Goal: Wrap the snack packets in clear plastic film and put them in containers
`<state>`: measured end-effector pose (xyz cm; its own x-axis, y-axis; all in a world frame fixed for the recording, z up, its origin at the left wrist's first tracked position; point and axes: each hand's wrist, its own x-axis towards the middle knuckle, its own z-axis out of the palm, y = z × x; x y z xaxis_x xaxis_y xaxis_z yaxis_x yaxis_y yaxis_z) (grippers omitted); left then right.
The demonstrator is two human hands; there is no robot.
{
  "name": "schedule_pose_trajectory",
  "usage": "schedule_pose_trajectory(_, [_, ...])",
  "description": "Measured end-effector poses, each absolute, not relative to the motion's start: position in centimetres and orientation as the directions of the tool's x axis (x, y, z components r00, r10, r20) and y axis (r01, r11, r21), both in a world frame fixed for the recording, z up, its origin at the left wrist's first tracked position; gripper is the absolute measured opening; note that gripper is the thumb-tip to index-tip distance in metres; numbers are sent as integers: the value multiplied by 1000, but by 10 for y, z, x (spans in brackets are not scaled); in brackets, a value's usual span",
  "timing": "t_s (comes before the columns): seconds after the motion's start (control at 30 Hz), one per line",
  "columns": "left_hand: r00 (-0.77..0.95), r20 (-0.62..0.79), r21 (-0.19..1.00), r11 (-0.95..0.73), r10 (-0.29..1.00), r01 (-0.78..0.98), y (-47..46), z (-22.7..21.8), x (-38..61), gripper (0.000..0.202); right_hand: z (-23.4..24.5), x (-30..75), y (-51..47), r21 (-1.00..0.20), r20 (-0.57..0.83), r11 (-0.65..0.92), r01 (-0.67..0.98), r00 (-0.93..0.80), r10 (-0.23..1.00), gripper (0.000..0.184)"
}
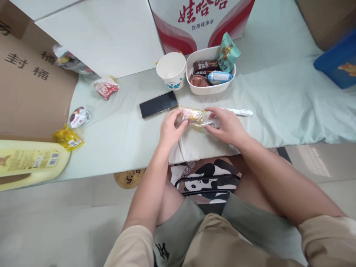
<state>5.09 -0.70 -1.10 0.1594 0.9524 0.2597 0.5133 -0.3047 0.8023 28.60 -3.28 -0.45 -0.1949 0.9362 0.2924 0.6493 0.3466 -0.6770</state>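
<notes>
A long snack in a clear, crinkled wrapper lies on the pale green cloth near the table's front edge. My left hand is closed on its left end and my right hand pinches its right end. Behind the snack lie a black phone and a white pen-like stick. Farther back stand a white paper cup and a white bowl with several wrapped snacks in it.
Loose wrapped sweets lie at the left: a red one, a round white-brown one and a yellow one. A cream bottle lies at the far left. Cardboard boxes stand behind; a panda bag sits by my knees.
</notes>
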Motion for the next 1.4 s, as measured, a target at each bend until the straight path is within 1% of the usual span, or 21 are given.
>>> schedule_pose_trajectory(0.07, [109,227,829,-250,968,500,-4,-11,49,10,-7,287,-31,-663,272,337,669,-205,940,26])
schedule_pose_trajectory(0.1, [63,213,852,-217,975,476,-3,-10,46,6,-8,288,-31,-667,274,334,665,-198,941,21])
schedule_pose_trajectory(0.2, [-70,194,924,-158,978,349,-4,-10,41,14,-9,294,-31,-696,291,316,645,-150,945,16])
schedule_pose_trajectory(0.27, [-35,200,930,-178,979,321,-6,-10,40,13,-8,295,-31,-715,287,301,631,-128,949,15])
schedule_pose_trajectory(0.37, [122,171,895,-206,978,396,-9,-12,44,26,-7,294,-33,-735,274,308,604,-150,950,13])
schedule_pose_trajectory(0.43, [114,116,914,-151,987,377,-11,-12,47,16,-6,293,-33,-740,280,320,592,-162,946,13])
schedule_pose_trajectory(0.47, [76,84,941,-104,994,323,-11,-11,48,12,-6,293,-33,-743,286,324,586,-161,945,13])
schedule_pose_trajectory(0.5, [33,43,968,-50,999,245,-10,-10,49,13,-6,293,-32,-745,291,327,581,-158,944,12])
schedule_pose_trajectory(0.6, [-88,-89,996,86,992,-36,-8,-9,45,22,-7,297,-31,-753,289,322,574,-150,945,12])
schedule_pose_trajectory(0.67, [-176,-139,978,107,974,-179,-5,-10,40,24,-6,299,-31,-756,272,293,586,-125,954,12])
schedule_pose_trajectory(0.73, [-260,-165,965,100,951,-244,-2,-14,35,23,-5,302,-30,-757,243,242,606,-83,966,12])
schedule_pose_trajectory(0.8, [-322,-175,971,108,930,-215,-2,-18,30,26,-3,303,-30,-753,225,205,625,-48,973,12])
schedule_pose_trajectory(0.83, [-342,-162,980,110,926,-165,-2,-19,29,32,-2,304,-29,-749,229,199,632,-36,973,11])
schedule_pose_trajectory(0.9, [-331,-66,998,70,941,-1,-5,-17,27,48,-1,304,-30,-737,257,212,642,-24,966,11])
schedule_pose_trajectory(0.97, [-202,103,974,-58,974,219,-9,-11,26,53,-1,304,-31,-723,290,256,642,-55,955,17])
schedule_pose_trajectory(1.03, [34,241,880,-234,970,413,-12,-5,25,50,-3,304,-31,-695,307,320,644,-136,942,28])
schedule_pose_trajectory(1.07, [156,275,821,-316,949,476,-14,-3,24,48,-4,304,-32,-674,304,349,651,-187,934,32])
schedule_pose_trajectory(1.13, [341,280,737,-429,897,523,-16,-1,24,42,-8,303,-32,-628,278,379,680,-259,925,29])
schedule_pose_trajectory(1.2, [416,264,723,-464,870,512,-17,-2,24,29,-9,304,-31,-598,261,363,715,-255,931,17])
schedule_pose_trajectory(1.3, [385,266,745,-442,884,500,-19,-3,26,7,-5,305,-31,-590,332,308,746,-123,935,18])
schedule_pose_trajectory(1.4, [294,299,737,-415,908,533,-21,0,29,16,3,302,-34,-594,430,260,761,27,902,23])
